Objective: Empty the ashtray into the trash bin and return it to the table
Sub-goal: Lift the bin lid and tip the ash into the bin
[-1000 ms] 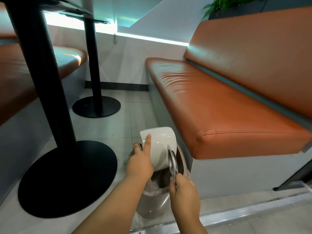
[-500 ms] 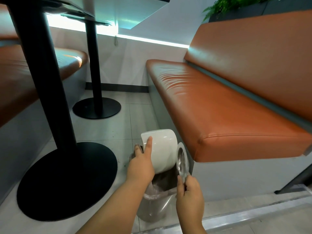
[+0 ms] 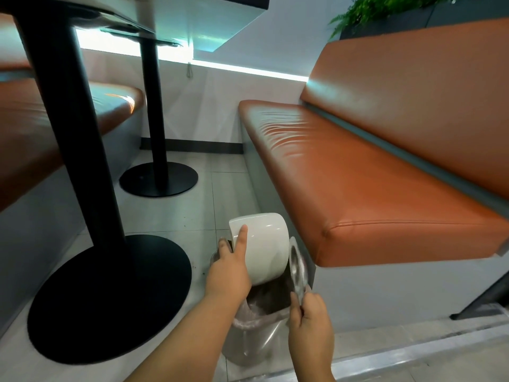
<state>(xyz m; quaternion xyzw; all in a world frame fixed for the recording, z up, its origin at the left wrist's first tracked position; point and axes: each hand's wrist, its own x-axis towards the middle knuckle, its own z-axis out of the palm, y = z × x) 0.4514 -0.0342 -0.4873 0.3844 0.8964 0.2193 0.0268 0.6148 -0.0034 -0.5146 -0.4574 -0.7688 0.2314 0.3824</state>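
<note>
Tipping the white ashtray (image 3: 260, 248) on its side, the left hand (image 3: 230, 267) clasps its near-left wall, mouth facing right and down over the lined trash bin (image 3: 256, 330) on the floor. The right hand (image 3: 309, 323) pinches the metal lid (image 3: 296, 267) upright, just right of the mouth. The desk stands up and left, nearer the left hand.

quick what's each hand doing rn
Left hand: closed on the white ashtray, tipped over the bin.
Right hand: pinching the metal lid upright.
</note>
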